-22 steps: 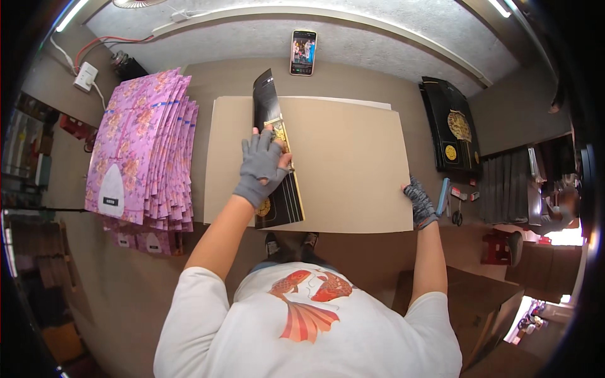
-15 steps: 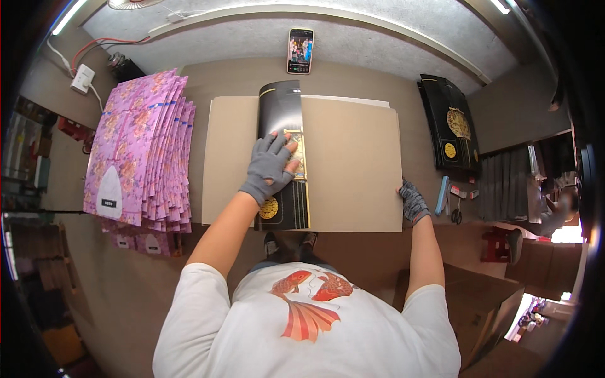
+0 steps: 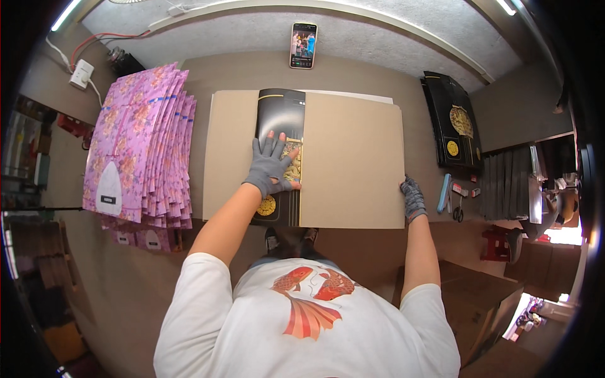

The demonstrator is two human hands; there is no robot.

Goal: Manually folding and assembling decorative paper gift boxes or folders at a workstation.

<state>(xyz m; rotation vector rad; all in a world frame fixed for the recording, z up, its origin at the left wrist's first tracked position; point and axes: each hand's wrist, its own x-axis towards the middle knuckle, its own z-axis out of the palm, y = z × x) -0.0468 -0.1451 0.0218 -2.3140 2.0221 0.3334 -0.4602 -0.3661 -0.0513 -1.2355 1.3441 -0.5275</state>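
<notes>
A large brown board (image 3: 353,157) lies in front of me, with another brown panel (image 3: 228,151) to its left. Between the two runs an upright black glossy strip (image 3: 280,113) with gold patterning. My left hand (image 3: 271,169), in a grey fingerless glove, presses flat on the strip's middle with fingers spread, hiding part of the gold design. At the board's lower right edge, my right hand (image 3: 413,198), in a darker striped glove, has its fingers curled round the edge. Some of its fingertips are out of sight.
Pink floral folded packages (image 3: 126,145) are stacked at the left. Black-and-gold ones (image 3: 450,120) lie at the right. Near my right hand are a blue long tool (image 3: 443,193) and scissors (image 3: 458,213). A phone (image 3: 303,45) stands at the back; a socket block (image 3: 82,74) is far left.
The black strip's top has come down and its right edge looks straighter along the brown board. My left hand's fingers have spread wider. My right hand stays at the edge.
</notes>
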